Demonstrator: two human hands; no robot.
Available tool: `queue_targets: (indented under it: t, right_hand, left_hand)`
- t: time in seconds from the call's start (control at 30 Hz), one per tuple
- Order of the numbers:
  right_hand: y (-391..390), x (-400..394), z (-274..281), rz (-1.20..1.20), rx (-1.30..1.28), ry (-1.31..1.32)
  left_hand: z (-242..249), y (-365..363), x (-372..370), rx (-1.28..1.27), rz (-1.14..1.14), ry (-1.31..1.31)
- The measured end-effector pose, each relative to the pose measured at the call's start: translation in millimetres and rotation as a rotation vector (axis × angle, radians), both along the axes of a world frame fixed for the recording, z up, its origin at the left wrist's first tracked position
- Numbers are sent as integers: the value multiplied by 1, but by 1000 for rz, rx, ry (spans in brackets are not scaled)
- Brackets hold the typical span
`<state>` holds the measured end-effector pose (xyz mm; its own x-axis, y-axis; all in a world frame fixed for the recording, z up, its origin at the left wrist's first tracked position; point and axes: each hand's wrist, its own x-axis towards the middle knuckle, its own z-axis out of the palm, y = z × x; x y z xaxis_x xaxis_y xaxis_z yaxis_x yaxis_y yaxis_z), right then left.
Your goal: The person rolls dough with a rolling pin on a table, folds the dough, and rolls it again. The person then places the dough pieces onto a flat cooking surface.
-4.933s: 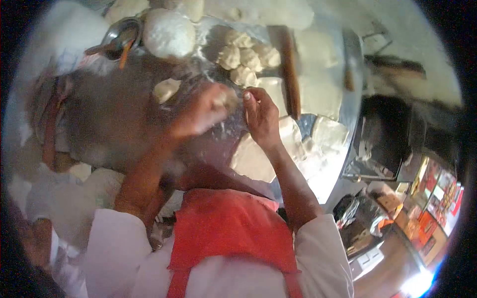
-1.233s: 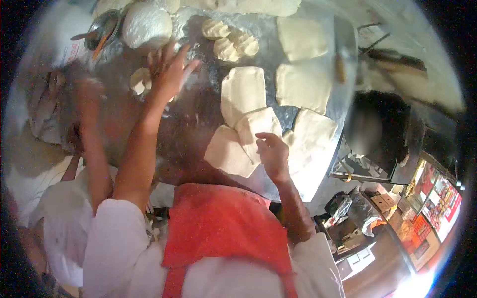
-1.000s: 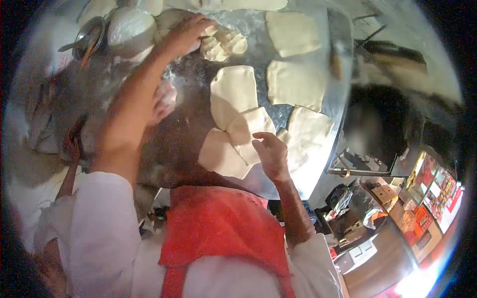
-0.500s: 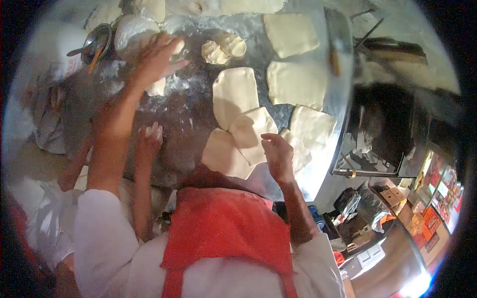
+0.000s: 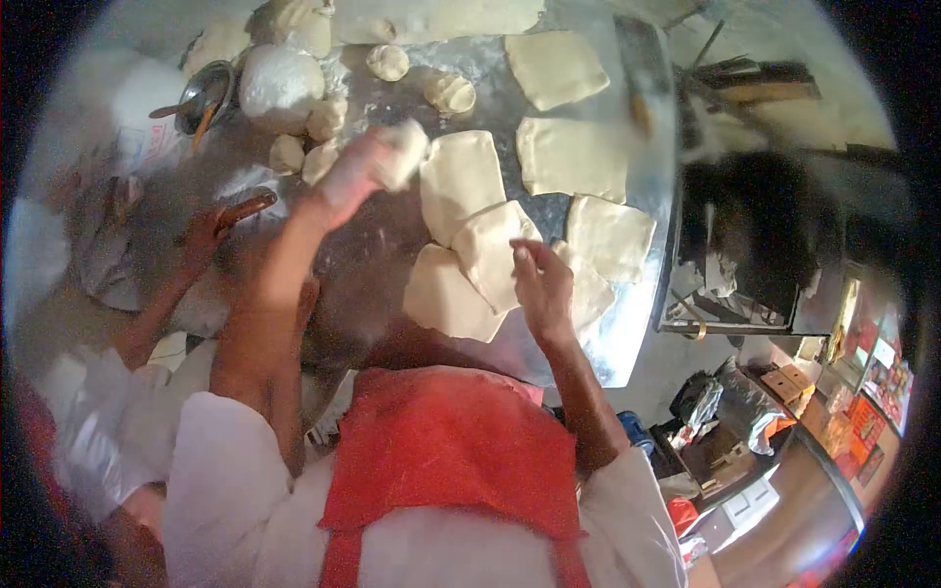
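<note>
My left hand (image 5: 358, 181), blurred by motion, is wrapped round a pale dough piece (image 5: 403, 155) above the worktop. To its right lies a rectangular dough sheet (image 5: 461, 181). A second dough sheet (image 5: 498, 257) overlaps it, and a third dough sheet (image 5: 446, 294) lies partly underneath. My right hand (image 5: 545, 286) is closed at the right edge of the overlapping sheet, thumb and fingertips together. Whether it pinches anything is hidden. Small dough balls (image 5: 388, 63) and a folded dough lump (image 5: 451, 94) lie farther back.
A large dough mound (image 5: 281, 86) sits beside a dark bowl (image 5: 208, 93) with utensils. More dough sheets (image 5: 573, 157) line the right side. At left, a co-worker's hand (image 5: 203, 238) holds a brown stick-like tool (image 5: 247, 207). A dark open cabinet (image 5: 745, 255) stands beyond the worktop's right edge.
My left hand has moved right and toward me from the dough mound, now with a dough piece in it. My right hand has shifted slightly up. A co-worker's hand with a brown tool has appeared at left.
</note>
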<state>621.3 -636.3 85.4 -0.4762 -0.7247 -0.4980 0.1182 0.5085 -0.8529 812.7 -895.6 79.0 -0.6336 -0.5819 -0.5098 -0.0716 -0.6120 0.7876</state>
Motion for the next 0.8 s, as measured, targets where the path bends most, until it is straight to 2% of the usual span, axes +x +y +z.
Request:
queue_targets:
  t: [0.07, 0.13, 0.17, 0.2, 0.23, 0.27, 0.3, 0.33, 0.4, 0.43, 0.47, 0.53, 0.57, 0.6, 0.67, 0.73, 0.77, 0.8]
  right_hand:
    - [-15, 7, 10, -38, -105, -99]
    - [-29, 14, 30, -105, -295, -161]
    - [-27, 11, 36, -27, -296, -133]
    - [-22, 10, 33, -46, -242, 30]
    - [-16, 6, 34, -5, -295, 105]
    - [-8, 2, 36, 33, -346, 178]
    - [0, 2, 38, 62, -261, 351]
    - [7, 5, 42, 69, -273, 350]
    - [21, 12, 51, 182, -350, 615]
    - [25, 15, 53, 177, -389, 724]
    - [33, 15, 53, 183, -401, 721]
    - [52, 8, 50, 252, -375, 851]
    - [59, 5, 51, 258, -397, 925]
    - [63, 2, 47, 262, -405, 923]
    - [81, -11, 26, 201, -288, 1210]
    - [133, -74, -68, -38, -150, 715]
    - [161, -96, -66, 2, -46, 778]
    - [184, -98, -53, -309, -170, 57]
  left_hand:
    - [-19, 31, -1, -333, -328, -186]
    - [38, 77, -26, -390, -499, -66]
    - [43, 93, -33, -382, -559, -98]
    - [46, 107, -39, -369, -620, -128]
    - [49, 120, -40, -378, -605, -130]
    - [52, 131, -41, -447, -516, -45]
    - [55, 140, -42, -520, -426, 40]
    - [55, 148, -43, -531, -418, 35]
    - [53, 163, -45, -170, -562, 202]
    - [51, 162, -47, -97, -729, 116]
    - [46, 169, -48, -106, -719, 111]
    - [34, 186, -46, -318, -882, 125]
    - [42, 186, -45, -324, -874, 117]
    - [57, 186, -44, -420, -961, 97]
    - [67, 188, -38, -507, -1055, 88]
    - [70, 182, -20, -264, -937, 255]
    - [81, 160, -11, -423, -857, 236]
    - [89, 136, -1, -571, -765, 212]
